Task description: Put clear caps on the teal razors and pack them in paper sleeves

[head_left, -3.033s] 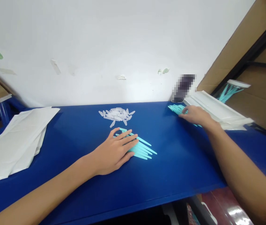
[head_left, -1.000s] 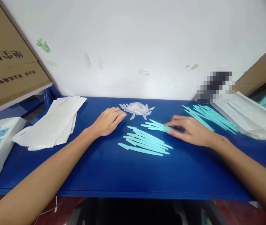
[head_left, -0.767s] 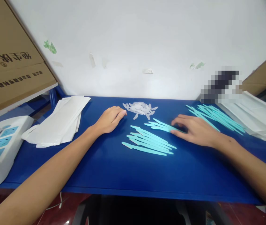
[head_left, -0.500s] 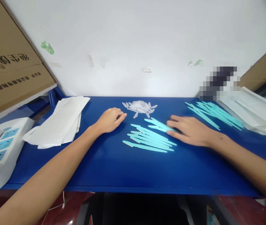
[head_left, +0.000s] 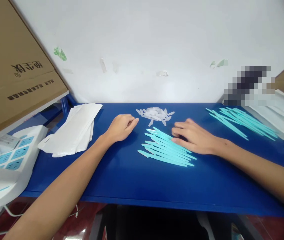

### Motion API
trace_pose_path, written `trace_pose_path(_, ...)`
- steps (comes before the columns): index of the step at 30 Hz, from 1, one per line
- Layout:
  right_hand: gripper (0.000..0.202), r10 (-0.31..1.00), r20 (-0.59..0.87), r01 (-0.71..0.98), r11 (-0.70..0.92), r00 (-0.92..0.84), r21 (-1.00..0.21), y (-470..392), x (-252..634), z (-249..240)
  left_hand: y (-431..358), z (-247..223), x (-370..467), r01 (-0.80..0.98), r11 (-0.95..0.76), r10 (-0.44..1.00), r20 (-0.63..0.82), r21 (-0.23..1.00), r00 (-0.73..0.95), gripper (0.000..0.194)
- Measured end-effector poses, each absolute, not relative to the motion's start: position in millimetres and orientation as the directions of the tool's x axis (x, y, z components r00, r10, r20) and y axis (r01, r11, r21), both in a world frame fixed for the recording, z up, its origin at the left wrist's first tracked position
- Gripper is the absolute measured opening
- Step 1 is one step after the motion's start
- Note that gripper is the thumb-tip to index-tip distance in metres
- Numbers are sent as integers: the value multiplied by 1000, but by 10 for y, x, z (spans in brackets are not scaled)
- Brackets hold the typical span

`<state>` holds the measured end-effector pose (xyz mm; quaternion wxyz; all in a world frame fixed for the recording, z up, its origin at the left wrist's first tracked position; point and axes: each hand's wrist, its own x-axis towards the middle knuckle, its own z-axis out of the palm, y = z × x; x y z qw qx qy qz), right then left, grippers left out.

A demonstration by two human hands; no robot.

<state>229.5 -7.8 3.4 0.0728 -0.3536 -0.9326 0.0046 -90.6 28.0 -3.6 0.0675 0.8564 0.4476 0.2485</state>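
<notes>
My left hand (head_left: pixel 123 127) rests loosely curled on the blue table, just left of a small heap of whitish translucent blade covers (head_left: pixel 156 114); I see nothing in its fingers. A fanned pile of turquoise eyebrow razors (head_left: pixel 165 150) lies in the middle, handles towards the lower right. Over the upper right side of this pile is my right hand (head_left: pixel 194 136), its fingers bent and apart, with no razor visible between them. Its thumb side is close to the uppermost razors; whether it touches them I cannot tell.
A second group of turquoise razors (head_left: pixel 248 121) lies at the right beside clear plastic bags (head_left: pixel 282 115). White bags or sheets (head_left: pixel 74 130) are stacked at the left, near a white power strip (head_left: pixel 24 156) and a cardboard box (head_left: pixel 19 66). A white wall (head_left: pixel 142 50) closes off the back.
My right hand has let go of the razors it was bringing in, and they now lie on top of the middle pile. The view has shifted slightly; my left hand stays put.
</notes>
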Motion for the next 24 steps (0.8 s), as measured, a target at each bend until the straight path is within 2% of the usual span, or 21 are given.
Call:
trace_pose_path(2,46,685,194,697,717,-702,-8,-147,2321,53,255,-30,-882,718,-623,776,362,312,517,47)
trace_pose_path(4,50,696,210,710,704,-687,-12,-237,2310,76,226,-23,-847,704,-652,752,354,280,556,45)
trace_pose_path(9,48,605,232,614,788,-762,-36,-476,2123,50,95,38,-733,622,-748,658,387,232,647,30)
trace_pose_path(14,33,489,244,498,867,-838,-25,-573,2003,-30,-93,59,-514,488,-858,513,337,161,789,41)
trace_pose_path(18,31,385,293,420,905,-875,66,-567,2017,-43,-135,-44,-336,442,-895,440,264,52,859,47)
trace_pose_path(20,31,365,298,405,911,-882,83,-562,2031,-35,-132,-71,-301,428,-902,431,222,65,875,48)
trace_pose_path(24,32,384,250,407,912,-889,45,-561,2052,5,-159,-13,-337,430,-887,458,206,168,865,50)
